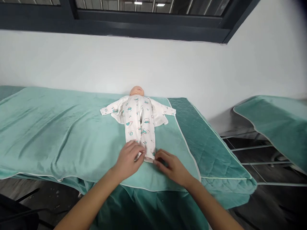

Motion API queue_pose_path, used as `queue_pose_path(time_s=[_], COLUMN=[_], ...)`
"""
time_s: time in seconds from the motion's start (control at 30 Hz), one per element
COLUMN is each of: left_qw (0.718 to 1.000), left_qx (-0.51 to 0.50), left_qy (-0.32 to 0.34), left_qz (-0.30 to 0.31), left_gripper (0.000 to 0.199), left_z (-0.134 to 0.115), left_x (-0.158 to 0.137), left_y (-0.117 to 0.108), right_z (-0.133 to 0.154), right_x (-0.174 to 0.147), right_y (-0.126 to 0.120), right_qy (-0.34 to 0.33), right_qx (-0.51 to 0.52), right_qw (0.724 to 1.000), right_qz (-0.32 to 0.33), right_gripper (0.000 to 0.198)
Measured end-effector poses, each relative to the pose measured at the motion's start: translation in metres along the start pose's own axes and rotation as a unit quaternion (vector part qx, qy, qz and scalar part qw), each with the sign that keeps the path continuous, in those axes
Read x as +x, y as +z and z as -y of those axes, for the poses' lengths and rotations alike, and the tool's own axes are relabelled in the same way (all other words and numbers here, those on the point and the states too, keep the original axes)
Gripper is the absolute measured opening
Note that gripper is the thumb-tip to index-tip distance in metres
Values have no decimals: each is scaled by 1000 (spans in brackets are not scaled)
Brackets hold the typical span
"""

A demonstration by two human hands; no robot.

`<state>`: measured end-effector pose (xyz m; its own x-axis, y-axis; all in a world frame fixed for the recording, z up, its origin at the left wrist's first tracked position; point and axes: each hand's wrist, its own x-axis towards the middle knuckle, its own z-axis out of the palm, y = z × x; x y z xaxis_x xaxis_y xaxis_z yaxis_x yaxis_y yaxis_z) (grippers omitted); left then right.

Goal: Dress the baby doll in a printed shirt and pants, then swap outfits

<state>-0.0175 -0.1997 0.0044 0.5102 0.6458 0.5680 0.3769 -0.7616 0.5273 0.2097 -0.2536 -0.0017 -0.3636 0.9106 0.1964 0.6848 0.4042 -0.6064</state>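
Observation:
A baby doll lies on its back, its head toward the wall. White patterned baby trousers stretch down the middle of it. Under them is a white baby top with its sleeves spread out to both sides and its front flaps apart. My left hand is closed at the lower end of the left trouser leg, thumb and fingers pinched around the fabric. At the cuff of the other leg my right hand pinches the outer edge. The doll's feet are hidden.
A light green sheet with some wrinkles covers most of the bed. At the right the darker quilted mattress shows. Behind stand a white wall and a dark window frame. A bare metal bed frame is farther right.

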Motion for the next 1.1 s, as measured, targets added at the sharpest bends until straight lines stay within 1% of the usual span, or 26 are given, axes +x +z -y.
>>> queue_pose_path(time_s=[0.07, 0.17, 0.27, 0.33, 0.43, 0.5, 0.53, 0.6, 0.63, 0.73, 0.87, 0.97, 1.1], left_qw=[999, 995, 984, 973, 959, 958, 960, 968, 972, 976, 964, 961, 958], left_qx=[6, 65, 134, 174, 205, 197, 187, 155, 133, 54, -29, -30, -25], left_qy=[-18, -55, -99, -135, -187, -204, -204, -195, -192, -204, -250, -255, -250], left_qz=[-30, -58, -70, -70, -67, -49, -34, -13, -14, -50, -86, -105, -138], left_gripper=[12, 11, 12, 14, 20, 16, 13, 15, 17, 17, 18, 18, 17], left_z=[12, 34, 54, 66, 81, 89, 92, 96, 98, 103, 108, 111, 112], left_x=[15, 50, 96, 126, 160, 172, 174, 175, 175, 172, 168, 165, 161], left_y=[-3, -4, -2, 0, 3, 4, 4, 4, 4, 2, -2, -3, -3], right_z=[-4, -9, -13, -19, -31, -43, -48, -58, -62, -69, -69, -65, -62], right_x=[11, 40, 88, 128, 189, 219, 228, 237, 237, 229, 224, 223, 220], right_y=[-5, -8, -14, -21, -33, -36, -36, -31, -28, -22, -23, -26, -27], right_qy=[17, 15, 2, 9, 38, 66, 74, 77, 72, 61, 63, 42, -32], right_qx=[32, 39, 33, 23, 29, 53, 58, 64, 70, 116, 140, 130, 61], right_qw=[998, 990, 973, 958, 939, 936, 937, 939, 940, 935, 936, 941, 943], right_qz=[-42, -133, -230, -285, -340, -341, -336, -328, -327, -330, -318, -309, -327], right_gripper=[18, 12, 4, 5, 5, 4, 5, 7, 8, 7, 7, 7, 13])
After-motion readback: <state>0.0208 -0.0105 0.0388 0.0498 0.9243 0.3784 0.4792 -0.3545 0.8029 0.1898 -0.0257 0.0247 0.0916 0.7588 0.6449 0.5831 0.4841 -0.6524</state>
